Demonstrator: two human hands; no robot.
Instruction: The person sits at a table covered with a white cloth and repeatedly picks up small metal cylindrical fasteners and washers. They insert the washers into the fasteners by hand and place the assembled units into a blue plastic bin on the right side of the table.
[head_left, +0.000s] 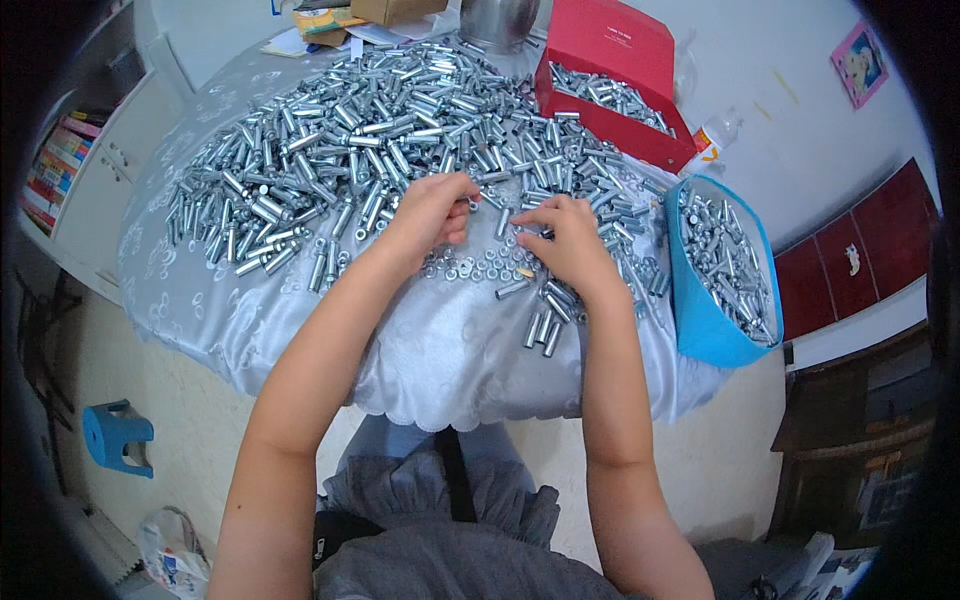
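Observation:
My left hand (437, 214) is closed over the front of a big heap of silvery metal sleeve anchors (380, 135), its thumb and forefinger brought together. A small nut-like piece shows by its fingertips, but what they grip is unclear. Facing it, my right hand (568, 240) bends its thumb and forefinger toward each other around something too small to make out. One metal sleeve (503, 223) stands just left of these fingertips. Loose hex nuts (480, 268) are scattered below and between both hands. Several sleeves (543, 330) lie near my right wrist.
A blue fabric bin (720, 345) full of bolts stands at the table's right edge. Behind it sits an open red box (620, 125) holding more metal parts. A metal pot (497, 22) and cardboard are at the back. A shiny grey cloth (450, 350) covers the table.

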